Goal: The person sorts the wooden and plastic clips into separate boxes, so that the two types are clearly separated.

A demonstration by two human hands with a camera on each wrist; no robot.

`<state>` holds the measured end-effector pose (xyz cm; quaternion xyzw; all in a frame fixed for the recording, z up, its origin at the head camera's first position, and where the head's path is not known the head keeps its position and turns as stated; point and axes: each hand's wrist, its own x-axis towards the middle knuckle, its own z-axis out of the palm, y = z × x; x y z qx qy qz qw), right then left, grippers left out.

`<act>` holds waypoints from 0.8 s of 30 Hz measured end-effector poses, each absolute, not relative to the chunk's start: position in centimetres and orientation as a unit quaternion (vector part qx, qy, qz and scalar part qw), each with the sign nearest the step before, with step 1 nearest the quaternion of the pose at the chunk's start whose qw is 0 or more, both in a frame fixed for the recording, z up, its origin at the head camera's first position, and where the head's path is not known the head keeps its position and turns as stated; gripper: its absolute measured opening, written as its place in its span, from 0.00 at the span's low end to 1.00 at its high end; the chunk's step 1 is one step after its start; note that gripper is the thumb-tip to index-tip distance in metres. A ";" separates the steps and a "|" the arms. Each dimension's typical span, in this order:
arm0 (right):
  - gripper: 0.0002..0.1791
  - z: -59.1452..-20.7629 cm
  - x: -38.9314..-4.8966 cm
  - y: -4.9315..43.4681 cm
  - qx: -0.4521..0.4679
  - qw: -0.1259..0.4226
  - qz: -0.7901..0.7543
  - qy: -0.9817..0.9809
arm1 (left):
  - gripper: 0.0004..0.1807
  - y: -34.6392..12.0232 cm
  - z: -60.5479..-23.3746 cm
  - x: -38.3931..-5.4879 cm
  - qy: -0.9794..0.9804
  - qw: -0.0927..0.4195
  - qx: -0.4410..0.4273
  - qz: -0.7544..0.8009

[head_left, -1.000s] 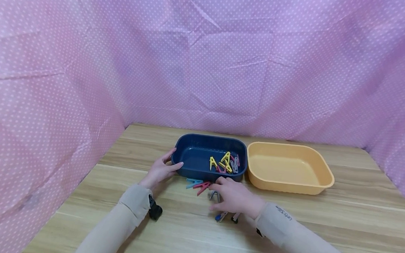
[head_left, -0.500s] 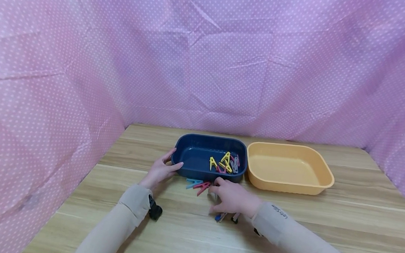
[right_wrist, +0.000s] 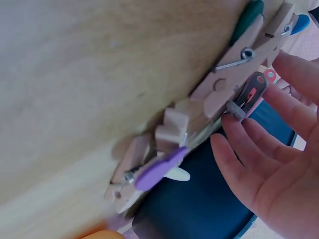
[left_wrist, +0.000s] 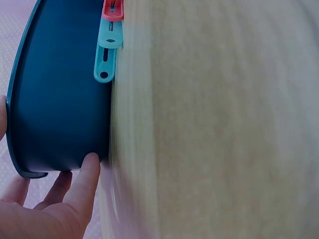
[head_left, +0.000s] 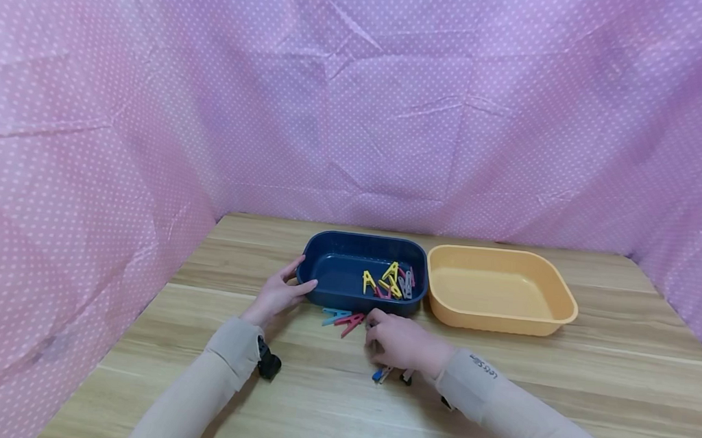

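Note:
My left hand [head_left: 279,297] holds the left end of a dark blue basin [head_left: 345,298], with fingers spread around its corner; in the left wrist view a fingertip [left_wrist: 90,159] touches the wall. Inside the basin lie several yellow, red and grey clothespins [head_left: 392,285]. In front of it my right hand [head_left: 406,341] pinches a grey clothespin [right_wrist: 251,92] at table level. Just left of that hand lie a light blue clothespin [head_left: 335,317] and a red clothespin [head_left: 351,323]. Wooden clothespins with coloured tips [right_wrist: 227,74] lie beneath the right hand, partly hidden in the head view.
A yellow basin [head_left: 500,323] stands against the right side of the blue one. Both rest on a wood-grain table [head_left: 311,408]. Pink dotted cloth [head_left: 359,110] hangs behind and at the sides.
The right hand's fingers have closed around the grey clothespin, which was visible on the table one second ago. The left hand and both basins look nearly unmoved.

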<state>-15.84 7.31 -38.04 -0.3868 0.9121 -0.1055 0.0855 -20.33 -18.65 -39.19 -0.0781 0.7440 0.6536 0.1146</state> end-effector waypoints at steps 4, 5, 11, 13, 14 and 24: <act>0.04 -38.0 -15.8 7.5 -0.397 0.076 -0.124 0.906 | 0.41 -18.6 -39.2 -20.4 0.752 0.114 -0.082 0.644; 0.04 -37.9 -15.8 7.6 -0.398 0.076 -0.128 0.905 | 0.41 -18.6 -39.2 -20.4 0.753 0.114 -0.082 0.643; 0.04 -37.6 -15.8 7.7 -0.389 0.088 -0.135 0.907 | 0.41 -18.5 -39.2 -20.5 0.755 0.113 -0.074 0.642; 0.04 -37.5 -15.7 7.7 -0.388 0.086 -0.138 0.907 | 0.40 -18.5 -39.1 -20.5 0.755 0.113 -0.073 0.642; 0.04 -37.5 -15.7 7.7 -0.389 0.084 -0.140 0.907 | 0.40 -18.5 -39.1 -20.5 0.755 0.112 -0.074 0.641; 0.05 -36.8 -15.4 8.3 -0.404 0.066 -0.157 0.899 | 0.40 -18.7 -39.2 -20.4 0.754 0.115 -0.078 0.641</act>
